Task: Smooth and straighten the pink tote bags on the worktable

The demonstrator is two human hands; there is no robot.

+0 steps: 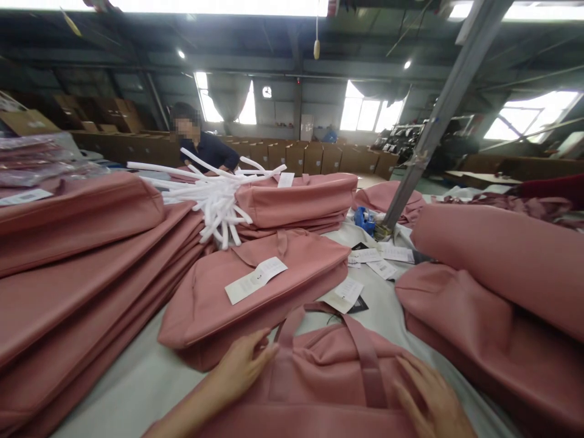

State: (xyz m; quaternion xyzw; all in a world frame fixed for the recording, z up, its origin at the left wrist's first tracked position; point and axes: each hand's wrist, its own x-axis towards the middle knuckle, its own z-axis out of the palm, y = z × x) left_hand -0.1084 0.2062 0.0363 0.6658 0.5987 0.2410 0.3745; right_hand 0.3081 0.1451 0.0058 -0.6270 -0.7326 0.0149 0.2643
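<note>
Lying at far left: a tall stack of flat pink bags (77, 286) is seen, sloping down toward the table (137, 377).
Behind the stack: clear plastic-wrapped bundles (36, 161) and a white label (25, 196) are seen; its print cannot be read.
Back left: a person in dark clothing (207, 149) is seated behind the piles, with cardboard boxes (296, 157) lined along the far wall.
Centre back: a bundle of white foam tubes (214, 201) is spread over another pile of pink bags (296, 204).
Centre: one pink bag with a paper tag (255, 286) is laid between the hands and the far pile; the tag's writing is too small to read.
Loose tags: white and black paper tags (378, 258) are scattered on the table near a grey slanted pole (438, 115).
Right: more pink bags (497, 292) are heaped close by.
Nearest bag: a pink handled bag (328, 377) is laid at the bottom centre, directly under both hands.
Left hand (241, 365): it is laid open, fingers loosely spread, on the bag's upper left edge beside a handle; nothing is gripped.
Right hand (433, 398): it is pressed flat and open on the bag's right side; nothing is held.
</note>
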